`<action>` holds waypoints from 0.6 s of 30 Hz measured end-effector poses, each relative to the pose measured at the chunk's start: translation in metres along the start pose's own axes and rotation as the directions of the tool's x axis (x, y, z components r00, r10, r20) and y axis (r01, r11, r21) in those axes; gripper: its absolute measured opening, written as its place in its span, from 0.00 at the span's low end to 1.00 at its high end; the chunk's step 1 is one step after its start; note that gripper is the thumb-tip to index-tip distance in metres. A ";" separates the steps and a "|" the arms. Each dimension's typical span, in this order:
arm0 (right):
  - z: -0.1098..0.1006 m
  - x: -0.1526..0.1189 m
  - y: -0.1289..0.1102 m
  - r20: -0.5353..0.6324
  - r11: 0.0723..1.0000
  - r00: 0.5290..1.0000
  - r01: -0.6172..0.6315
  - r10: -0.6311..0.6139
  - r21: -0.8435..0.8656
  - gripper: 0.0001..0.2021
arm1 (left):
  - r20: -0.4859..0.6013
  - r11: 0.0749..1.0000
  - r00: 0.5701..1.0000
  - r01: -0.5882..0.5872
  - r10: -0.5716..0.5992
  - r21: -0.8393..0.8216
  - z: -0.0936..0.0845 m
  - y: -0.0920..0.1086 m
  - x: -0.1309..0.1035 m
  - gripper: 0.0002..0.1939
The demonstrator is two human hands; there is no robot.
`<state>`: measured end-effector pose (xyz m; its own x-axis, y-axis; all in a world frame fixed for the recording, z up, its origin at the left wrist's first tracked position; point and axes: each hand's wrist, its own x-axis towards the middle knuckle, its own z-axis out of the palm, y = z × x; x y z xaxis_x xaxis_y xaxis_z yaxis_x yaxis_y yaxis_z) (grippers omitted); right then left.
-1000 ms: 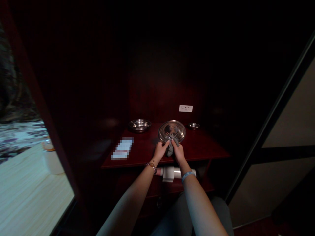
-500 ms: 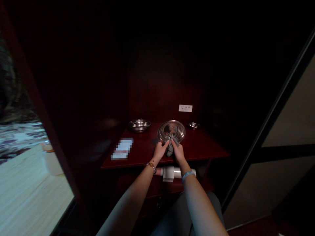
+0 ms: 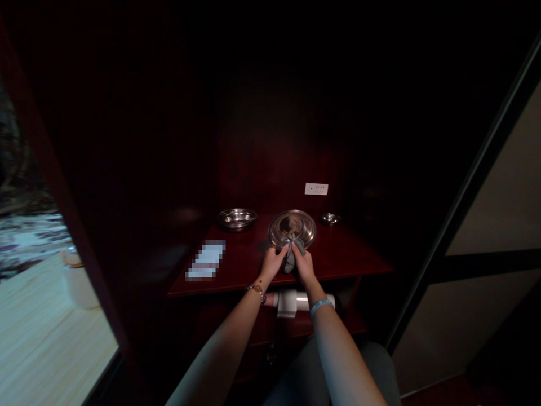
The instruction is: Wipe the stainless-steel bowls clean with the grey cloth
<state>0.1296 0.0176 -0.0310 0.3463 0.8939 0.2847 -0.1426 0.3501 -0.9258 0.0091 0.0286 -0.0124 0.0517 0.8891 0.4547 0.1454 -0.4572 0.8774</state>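
Observation:
A round, shiny metal plate (image 3: 292, 223) is tilted up above the dark red shelf, its inner face toward me. My left hand (image 3: 274, 263) and my right hand (image 3: 303, 264) meet at its near rim. Between them is a bunched grey cloth (image 3: 289, 261), pressed by both thumbs against the rim. Fingers of both hands are closed; those under the plate are hidden. On the shelf to the left sit shallow metal bowls (image 3: 237, 219), apparently stacked. To the right is a small metal bowl (image 3: 330, 219).
A blurred-out flat pale item (image 3: 206, 260) lies on the shelf (image 3: 338, 256) at left. A white socket (image 3: 316, 189) is on the back wall. Below the shelf lies a white cylinder (image 3: 302, 300). A pale wooden table (image 3: 51, 338) holds a white container (image 3: 82, 287) at far left.
The view has shifted slightly, so the scene sits a little lower and further left. Both hands keep their hold on the cloth and plate rim with hardly any visible movement.

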 end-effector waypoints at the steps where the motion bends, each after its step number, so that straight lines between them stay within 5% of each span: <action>1: 0.000 0.000 0.000 0.002 1.000 1.000 0.001 -0.001 0.001 0.25 | -0.001 1.000 1.000 0.001 -0.001 -0.001 0.000 0.000 0.000 0.19; 18: -0.001 0.000 0.000 0.006 1.000 1.000 -0.003 0.003 -0.011 0.26 | -0.024 0.999 0.999 -0.039 0.038 -0.027 0.002 -0.009 0.002 0.18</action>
<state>0.1305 0.0169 -0.0310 0.3404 0.8967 0.2830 -0.1339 0.3441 -0.9293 0.0094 0.0345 -0.0196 0.0338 0.8703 0.4914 0.1160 -0.4918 0.8629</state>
